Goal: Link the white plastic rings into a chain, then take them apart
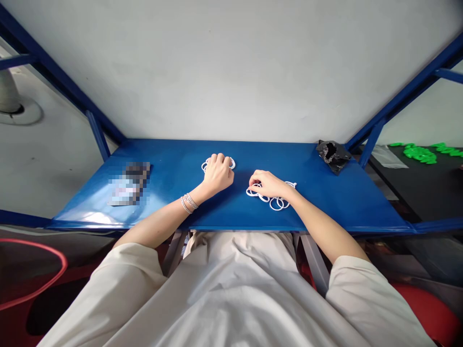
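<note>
My left hand point(217, 172) rests on the blue table point(162, 202) with its fingers curled over a small bunch of white rings point(231, 163); beaded bracelets sit on that wrist. My right hand point(265, 184) lies a little to the right, fingers bent down and pinching at a loose cluster of white rings point(277, 202) spread flat on the table. Parts of both ring groups are hidden under the hands.
A crumpled black bag point(333, 154) lies at the table's back right corner. A blurred flat object point(129, 184) lies at the left. Blue frame bars point(97, 135) rise at both back corners. Green pieces point(421, 153) lie on a dark bench at the right.
</note>
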A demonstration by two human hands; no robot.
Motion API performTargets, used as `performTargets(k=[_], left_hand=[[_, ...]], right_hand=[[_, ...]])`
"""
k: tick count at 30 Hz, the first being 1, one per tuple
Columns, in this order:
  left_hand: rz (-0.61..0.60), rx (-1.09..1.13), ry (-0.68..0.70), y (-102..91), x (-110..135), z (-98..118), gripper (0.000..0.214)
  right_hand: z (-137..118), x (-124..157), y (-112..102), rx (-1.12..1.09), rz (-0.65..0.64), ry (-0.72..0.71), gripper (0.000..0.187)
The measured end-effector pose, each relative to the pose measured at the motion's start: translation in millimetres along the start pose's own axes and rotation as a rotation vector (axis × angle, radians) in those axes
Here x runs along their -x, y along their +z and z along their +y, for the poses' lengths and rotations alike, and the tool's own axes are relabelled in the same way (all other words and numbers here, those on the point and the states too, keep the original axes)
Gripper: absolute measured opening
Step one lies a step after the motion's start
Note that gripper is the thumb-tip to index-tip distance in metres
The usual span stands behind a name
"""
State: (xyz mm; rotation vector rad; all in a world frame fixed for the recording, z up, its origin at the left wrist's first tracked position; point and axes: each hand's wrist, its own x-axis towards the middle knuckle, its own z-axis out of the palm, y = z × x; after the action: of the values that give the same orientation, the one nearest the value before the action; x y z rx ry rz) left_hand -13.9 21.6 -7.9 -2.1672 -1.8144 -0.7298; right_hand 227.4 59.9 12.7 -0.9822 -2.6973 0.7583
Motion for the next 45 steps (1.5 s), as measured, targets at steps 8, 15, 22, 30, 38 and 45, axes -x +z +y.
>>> performTargets(k=[8, 15, 22, 30, 38, 45], left_hand=[[-0.204, 0.519, 0.292, 7.4, 15, 19, 0.024], [-0.285, 0.603, 0.352, 17.4, 14, 13, 0.023], [-0.217, 0.774, 0.057, 15.2, 11, 15, 0.022], [-0.138, 1.175, -0.087, 12.1, 11, 19, 0.041], [-0.186, 1.193, 0.046, 13.5, 14, 21, 0.041], [-0.234, 1.257, -0.002, 13.9, 14, 21, 0.047]], right_hand=[[0, -1, 2, -0.185, 0.165, -0.043, 0.012], [-2, 0, 2, -0.261, 0.244, -0.051, 0.018], [-1, 1, 0, -0.234, 0.284, -0.077, 0.016], [-4, 2, 0, -0.247, 0.229, -0.067, 0.019], [-2, -2, 2, -0.222, 0.449, -0.176, 0.028], [-5, 0, 2, -0.358, 0.276, -0.099, 0.03]])
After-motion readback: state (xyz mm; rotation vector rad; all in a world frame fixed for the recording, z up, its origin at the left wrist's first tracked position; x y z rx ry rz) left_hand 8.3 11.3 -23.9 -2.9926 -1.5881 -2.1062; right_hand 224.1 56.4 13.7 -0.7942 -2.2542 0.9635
